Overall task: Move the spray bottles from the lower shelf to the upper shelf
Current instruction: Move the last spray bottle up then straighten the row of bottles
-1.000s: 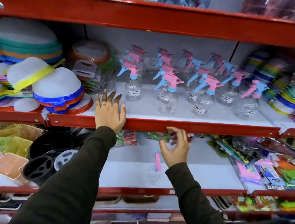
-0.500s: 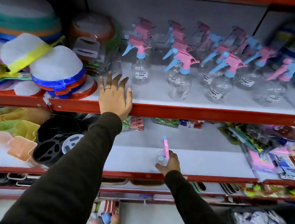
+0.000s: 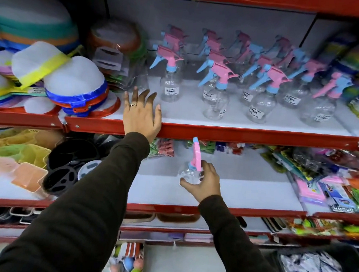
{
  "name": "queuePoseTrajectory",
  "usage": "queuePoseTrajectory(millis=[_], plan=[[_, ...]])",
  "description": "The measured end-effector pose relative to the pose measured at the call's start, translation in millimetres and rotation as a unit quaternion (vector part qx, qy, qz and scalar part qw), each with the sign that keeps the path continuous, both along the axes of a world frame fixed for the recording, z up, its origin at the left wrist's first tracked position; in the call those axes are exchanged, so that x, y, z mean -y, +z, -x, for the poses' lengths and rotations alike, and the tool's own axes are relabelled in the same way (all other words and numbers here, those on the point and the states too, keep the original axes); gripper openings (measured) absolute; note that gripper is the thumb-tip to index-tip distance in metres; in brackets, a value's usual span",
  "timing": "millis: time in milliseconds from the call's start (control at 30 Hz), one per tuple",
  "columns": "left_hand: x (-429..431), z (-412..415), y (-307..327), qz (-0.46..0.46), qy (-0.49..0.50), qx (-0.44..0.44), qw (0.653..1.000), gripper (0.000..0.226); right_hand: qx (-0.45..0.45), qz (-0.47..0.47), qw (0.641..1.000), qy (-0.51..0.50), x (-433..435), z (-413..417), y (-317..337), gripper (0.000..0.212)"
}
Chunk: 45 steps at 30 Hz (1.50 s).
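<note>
Above lower shelf (image 3: 244, 194), right hand (image 3: 205, 184) now lifting spray bottle (image 3: 189, 173)

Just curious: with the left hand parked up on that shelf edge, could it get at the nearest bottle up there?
Probably yes. The left hand lies flat and empty on the upper shelf, and the nearest bottle stands just beyond its fingertips, with bare shelf between them and nothing in the way.

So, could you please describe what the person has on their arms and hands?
Both arms are in long dark brownish-black sleeves reaching the wrists. The hands are bare, no gloves. The left hand has a silver-looking ring on one finger; the right hand shows no jewellery.
</note>
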<state>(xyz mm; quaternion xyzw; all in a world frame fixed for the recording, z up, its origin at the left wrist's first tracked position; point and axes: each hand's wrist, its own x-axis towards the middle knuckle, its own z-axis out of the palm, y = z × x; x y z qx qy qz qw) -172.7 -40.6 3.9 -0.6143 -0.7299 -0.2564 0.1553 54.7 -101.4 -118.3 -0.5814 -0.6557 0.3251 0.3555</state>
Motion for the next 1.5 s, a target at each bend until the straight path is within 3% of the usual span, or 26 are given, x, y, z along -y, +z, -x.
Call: queuePoseTrajectory(millis=[233, 367, 500, 733, 967, 1267, 1500], plan=[[7, 2, 3, 0.019, -0.027, 0.009, 0.999, 0.057, 0.050, -0.116, 0.990, 0.064, 7, 12, 70, 0.080], [11, 12, 4, 0.010, -0.043, 0.018, 0.999, 0.055, -0.036, -0.196, 0.977, 0.076, 0, 27, 106, 0.060], [16, 34, 9, 0.020, -0.013, 0.024, 0.999, 0.055, -0.057, -0.244, 0.967, 0.053, -20, 43, 141, 0.054], [19, 41, 7, 0.032, -0.012, -0.004, 0.999, 0.064, -0.016, -0.217, 0.975, 0.036, -71, 78, 172, 0.061], [23, 28, -6, 0.035, -0.019, 0.001, 0.999, 0.061, 0.070, -0.147, 0.987, 0.009, -97, 74, 148, 0.065], [11, 47, 5, 0.010, -0.011, 0.002, 1.000, 0.059, 0.049, -0.175, 0.983, -0.024, -103, 95, 157, 0.089], [11, 47, 2, 0.001, -0.006, 0.001, 1.000, 0.058, 0.020, -0.160, 0.987, -0.022, -102, 101, 156, 0.069]])
